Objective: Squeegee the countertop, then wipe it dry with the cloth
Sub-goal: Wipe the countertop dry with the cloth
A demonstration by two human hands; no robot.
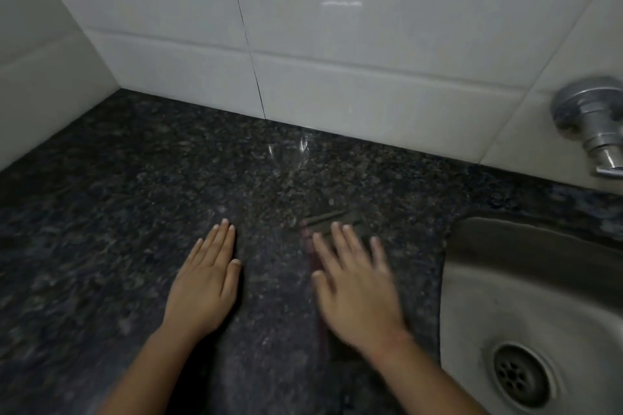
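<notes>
The left hand (202,280) lies flat on the countertop (135,178), fingers straight and together. To its right, the right hand (354,286), fingers spread and blurred, presses the dark cloth (357,227) beneath its palm. The sink (448,280) sits just right of that hand, so too long a stroke could drag the cloth over the rim.
</notes>
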